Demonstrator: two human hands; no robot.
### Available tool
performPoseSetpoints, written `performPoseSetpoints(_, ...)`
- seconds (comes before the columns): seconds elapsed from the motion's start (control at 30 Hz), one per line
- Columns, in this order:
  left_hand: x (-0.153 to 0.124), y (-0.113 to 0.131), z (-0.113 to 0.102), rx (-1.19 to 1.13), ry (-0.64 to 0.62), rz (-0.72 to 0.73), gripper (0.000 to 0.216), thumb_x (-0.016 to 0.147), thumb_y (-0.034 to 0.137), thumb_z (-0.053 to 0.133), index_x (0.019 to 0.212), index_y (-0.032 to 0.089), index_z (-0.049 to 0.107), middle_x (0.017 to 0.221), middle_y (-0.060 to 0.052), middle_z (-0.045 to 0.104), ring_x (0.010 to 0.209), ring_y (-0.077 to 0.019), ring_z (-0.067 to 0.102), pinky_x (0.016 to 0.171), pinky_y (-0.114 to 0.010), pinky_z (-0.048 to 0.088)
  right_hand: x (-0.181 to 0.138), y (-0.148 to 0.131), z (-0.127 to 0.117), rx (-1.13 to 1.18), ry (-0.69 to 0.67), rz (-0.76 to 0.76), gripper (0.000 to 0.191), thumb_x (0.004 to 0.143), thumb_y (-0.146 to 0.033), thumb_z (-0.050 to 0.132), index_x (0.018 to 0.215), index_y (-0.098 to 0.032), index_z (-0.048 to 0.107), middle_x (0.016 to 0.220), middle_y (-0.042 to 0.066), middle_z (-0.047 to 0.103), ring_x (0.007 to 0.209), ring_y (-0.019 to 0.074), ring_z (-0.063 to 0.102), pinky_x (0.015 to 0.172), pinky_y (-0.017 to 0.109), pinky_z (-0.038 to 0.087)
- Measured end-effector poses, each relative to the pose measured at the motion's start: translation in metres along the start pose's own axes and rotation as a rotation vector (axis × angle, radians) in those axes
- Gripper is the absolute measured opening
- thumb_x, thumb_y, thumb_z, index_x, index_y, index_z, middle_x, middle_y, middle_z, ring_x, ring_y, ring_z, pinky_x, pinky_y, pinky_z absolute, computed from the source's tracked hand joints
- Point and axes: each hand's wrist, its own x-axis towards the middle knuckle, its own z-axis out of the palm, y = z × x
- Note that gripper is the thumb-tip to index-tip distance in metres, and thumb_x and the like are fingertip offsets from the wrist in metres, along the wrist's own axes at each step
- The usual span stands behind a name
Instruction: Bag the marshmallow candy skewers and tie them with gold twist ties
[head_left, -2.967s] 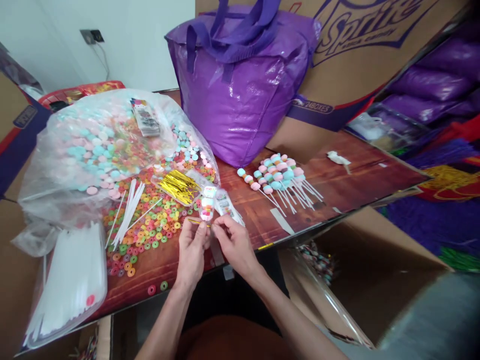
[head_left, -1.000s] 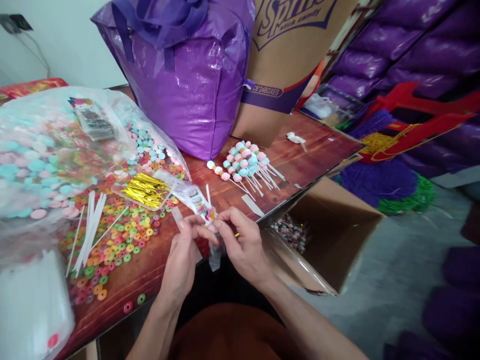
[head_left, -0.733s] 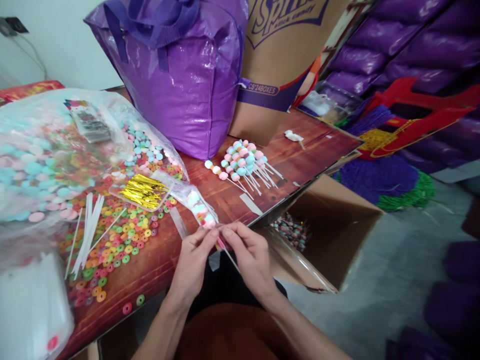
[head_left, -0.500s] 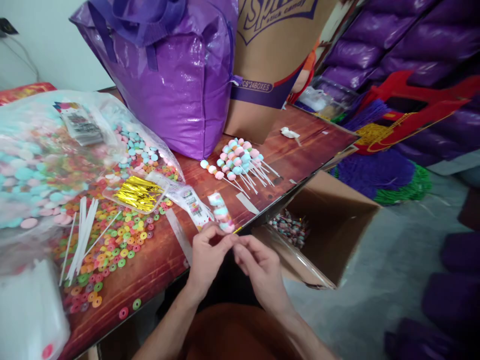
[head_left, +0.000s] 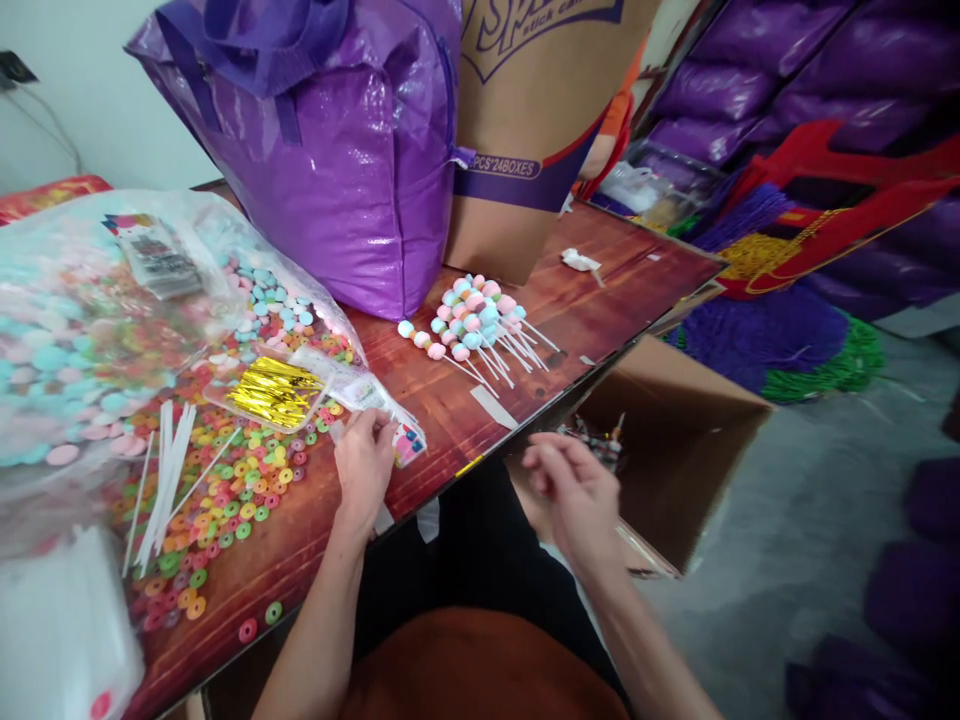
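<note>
Left hand (head_left: 365,462): fingers curled onto the near end of the clear sleeves (head_left: 375,398); whether pinching or only touching, I cannot tell.
Right hand (head_left: 571,488): loosely open, blurred, over the cardboard box (head_left: 697,440).
Sleeves: flat on the table (head_left: 450,400), running away from the left fingertips.
Handling: probably light, floppy, slippery film; pinch one edge.

Small candy-packing workroom, stock piled round. Counter (head_left: 600,310) strewn with loose ring sweets (head_left: 247,480), a bulk bag of candy (head_left: 90,330), candy skewers (head_left: 476,320). Printed shipping carton (head_left: 525,130) marked "24BOXES"; open box (head_left: 675,450) on the floor; purple sacks (head_left: 787,60) stacked behind.
</note>
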Motion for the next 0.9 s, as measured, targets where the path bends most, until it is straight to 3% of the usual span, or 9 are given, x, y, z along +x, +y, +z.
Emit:
performPoseSetpoints(0.07,-0.004,0.000,0.000,-0.135,0.025,-0.009,0.010,0.079,0.028,0.068,0.074,0.021,0.064,0.074,-0.001,0.062,0.067,-0.0168,0.056,0.069,-0.029,0.043,-0.016,0.000,0.030,-0.153,-0.192,-0.045,0.020,0.088,-0.037,0.064,0.093,-0.018,0.069,0.073,0.000,0.065,0.058,0.0111,0.051,0.055,0.024,0.043)
performPoseSetpoints(0.17,-0.014,0.005,-0.002,-0.304,0.076,0.006,0.014,0.080,0.033,0.070,0.078,0.020,0.066,0.079,-0.003,0.065,0.074,-0.0173,0.060,0.072,-0.030,0.047,-0.031,-0.004,0.071,-0.220,-0.361,-0.076,0.021,0.084,-0.035,0.068,0.099,-0.019,0.069,0.084,0.002,0.068,0.070,0.0138,0.058,0.067,0.026,0.047)
performPoseSetpoints(0.27,-0.028,0.014,-0.005,-0.378,0.124,0.033,0.015,0.080,0.033,0.074,0.083,0.020,0.067,0.082,-0.003,0.065,0.080,-0.0175,0.062,0.077,-0.030,0.049,-0.035,-0.008,0.101,-0.116,-0.461,-0.008,0.023,0.080,-0.035,0.072,0.094,-0.018,0.070,0.079,0.000,0.066,0.068,0.0139,0.055,0.065,0.026,0.046)
performPoseSetpoints(0.33,-0.036,0.021,-0.006,-0.467,0.207,0.025,0.018,0.079,0.033,0.076,0.087,0.020,0.067,0.086,-0.002,0.064,0.080,-0.0152,0.061,0.078,-0.028,0.049,-0.035,-0.008,0.114,-0.017,-0.444,0.028,0.018,0.083,-0.035,0.067,0.083,-0.017,0.069,0.071,-0.002,0.062,0.065,0.0129,0.052,0.064,0.025,0.045)
performPoseSetpoints(0.43,-0.043,0.028,-0.007,-0.792,0.312,-0.141,0.029,0.074,0.036,0.082,0.088,0.020,0.064,0.084,0.002,0.062,0.077,-0.0109,0.060,0.076,-0.023,0.049,-0.033,-0.007,0.122,0.059,-0.401,0.035,0.018,0.083,-0.032,0.066,0.073,-0.017,0.066,0.066,-0.004,0.058,0.060,0.0106,0.048,0.061,0.023,0.041)
performPoseSetpoints(0.6,-0.040,0.028,-0.015,-1.382,-0.170,-0.663,0.042,0.071,0.043,0.084,0.099,0.015,0.069,0.097,-0.004,0.069,0.081,-0.0116,0.064,0.072,-0.022,0.053,-0.033,-0.011,0.117,0.034,-0.504,0.001,0.018,0.082,-0.028,0.067,0.069,-0.017,0.063,0.064,-0.003,0.060,0.060,0.0115,0.052,0.060,0.023,0.042)
performPoseSetpoints(0.67,-0.037,0.026,-0.019,-1.484,-0.224,-0.785,0.035,0.076,0.037,0.082,0.100,0.015,0.070,0.097,-0.004,0.070,0.079,-0.0105,0.065,0.070,-0.022,0.054,-0.033,-0.015,0.115,0.012,-0.517,-0.010,0.020,0.082,-0.029,0.067,0.066,-0.018,0.060,0.061,-0.004,0.058,0.058,0.0116,0.052,0.058,0.023,0.042)
performPoseSetpoints(0.8,-0.033,0.023,-0.021,-1.526,-0.179,-0.871,0.020,0.077,0.022,0.081,0.093,0.016,0.071,0.084,-0.001,0.070,0.070,-0.0089,0.065,0.065,-0.020,0.053,-0.031,-0.018,0.112,-0.041,-0.520,-0.067,0.022,0.081,-0.028,0.067,0.064,-0.018,0.057,0.060,-0.004,0.054,0.059,0.0112,0.049,0.058,0.023,0.041)
performPoseSetpoints(0.9,-0.036,0.023,-0.017,-1.456,-0.014,-0.743,0.028,0.062,0.013,0.089,0.083,0.016,0.072,0.079,0.001,0.071,0.067,-0.0087,0.063,0.062,-0.019,0.052,-0.032,-0.016,0.111,-0.058,-0.539,-0.107,0.024,0.084,-0.029,0.063,0.064,-0.018,0.055,0.063,-0.004,0.051,0.059,0.0103,0.044,0.058,0.023,0.038)
